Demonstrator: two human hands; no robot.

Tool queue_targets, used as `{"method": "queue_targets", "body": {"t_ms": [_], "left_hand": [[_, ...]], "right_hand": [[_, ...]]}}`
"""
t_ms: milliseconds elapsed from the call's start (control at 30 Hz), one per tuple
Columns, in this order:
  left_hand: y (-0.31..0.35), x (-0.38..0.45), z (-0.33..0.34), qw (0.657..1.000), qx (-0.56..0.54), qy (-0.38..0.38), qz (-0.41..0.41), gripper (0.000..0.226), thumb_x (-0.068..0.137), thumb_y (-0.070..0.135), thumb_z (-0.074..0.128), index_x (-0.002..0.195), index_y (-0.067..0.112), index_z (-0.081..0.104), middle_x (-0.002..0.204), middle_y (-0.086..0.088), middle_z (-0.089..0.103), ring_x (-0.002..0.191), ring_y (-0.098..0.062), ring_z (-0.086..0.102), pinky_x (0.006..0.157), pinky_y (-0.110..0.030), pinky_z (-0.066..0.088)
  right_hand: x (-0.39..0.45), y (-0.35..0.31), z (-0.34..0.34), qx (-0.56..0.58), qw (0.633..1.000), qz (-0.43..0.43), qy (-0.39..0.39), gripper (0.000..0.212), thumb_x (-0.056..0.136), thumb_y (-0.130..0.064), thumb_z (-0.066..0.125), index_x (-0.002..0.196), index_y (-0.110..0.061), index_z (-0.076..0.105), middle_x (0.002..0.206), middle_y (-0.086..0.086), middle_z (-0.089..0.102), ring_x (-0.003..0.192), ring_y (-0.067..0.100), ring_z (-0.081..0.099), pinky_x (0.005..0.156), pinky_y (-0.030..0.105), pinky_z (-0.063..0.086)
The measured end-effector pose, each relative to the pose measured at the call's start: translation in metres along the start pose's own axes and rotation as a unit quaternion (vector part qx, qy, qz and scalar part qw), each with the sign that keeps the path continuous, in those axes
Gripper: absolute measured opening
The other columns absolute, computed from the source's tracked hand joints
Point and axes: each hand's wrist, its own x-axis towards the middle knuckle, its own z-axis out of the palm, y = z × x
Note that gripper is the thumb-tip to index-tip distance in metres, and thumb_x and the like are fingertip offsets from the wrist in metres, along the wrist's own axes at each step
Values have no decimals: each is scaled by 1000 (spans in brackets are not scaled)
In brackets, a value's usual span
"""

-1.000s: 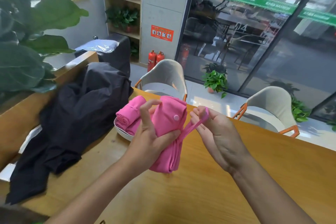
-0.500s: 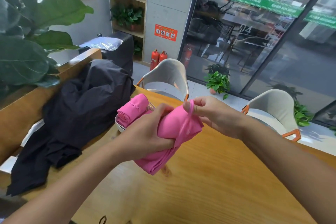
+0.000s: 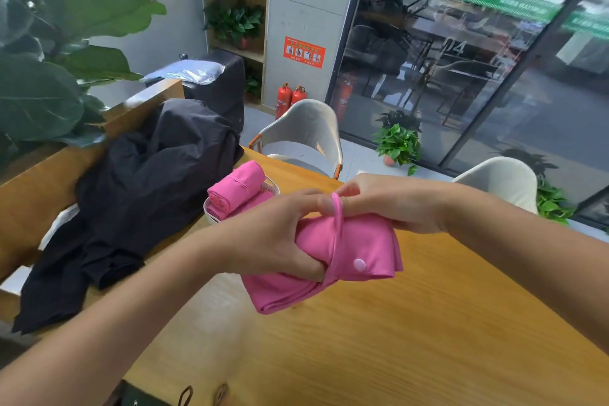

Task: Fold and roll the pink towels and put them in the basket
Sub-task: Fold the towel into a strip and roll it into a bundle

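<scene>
A rolled pink towel (image 3: 359, 244) is held above the wooden table (image 3: 412, 339). My left hand (image 3: 273, 234) grips its left end, fingers curled round the roll. My right hand (image 3: 389, 201) holds the roll from the far side and pinches the pink strap loop (image 3: 337, 221), which runs over the roll down to a pink snap button (image 3: 359, 264). Behind my left hand, a white basket (image 3: 273, 184) holds rolled pink towels (image 3: 237, 188).
A black garment (image 3: 138, 194) lies heaped on the table's left side against a wooden planter wall with large green leaves. Two pale chairs (image 3: 306, 138) stand at the table's far edge. Glass doors and potted plants are beyond.
The strap, earlier stretched out to the right, is now wrapped over the roll. My right hand came in against the towel, and the roll turned so the snap button faces me.
</scene>
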Motion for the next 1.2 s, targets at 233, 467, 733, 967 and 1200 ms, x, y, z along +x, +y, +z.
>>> {"method": "queue_targets", "body": {"t_ms": [233,467,733,967,1200], "left_hand": [[2,-4,10,995,-77,8,-61,64,65,46,88,119,42,52,115,25,55,104,-8,65,84,-33,59],[20,12,44,997,-23,52,-59,47,68,32,87,110,35,67,99,12,70,92,-11,69,77,-36,60],[56,36,71,996,17,-24,-81,48,68,34,88,110,40,65,101,10,70,89,-13,71,71,-38,62],[41,30,123,990,-63,34,-123,45,68,34,88,107,33,65,100,7,68,91,-18,69,70,-36,60],[-16,33,133,958,-97,185,-196,49,57,45,85,101,33,66,93,7,70,83,-13,68,63,-25,56]], "right_hand": [[-22,34,-19,4,999,-54,4,62,73,-63,76,103,-10,73,108,18,73,96,33,71,97,59,48],[-44,60,-44,-122,989,-84,9,64,62,-79,72,100,-28,77,98,-1,77,91,19,74,90,45,56],[-57,83,-55,-170,978,-103,-58,42,74,-70,70,86,-30,75,87,-6,73,81,10,66,82,43,53],[-43,125,-54,-28,985,23,-169,41,80,-46,67,96,-9,73,96,16,71,83,32,66,79,43,52],[12,125,-40,-179,931,-120,295,27,95,-46,54,90,-21,60,91,-4,64,88,18,60,76,37,51]]}}
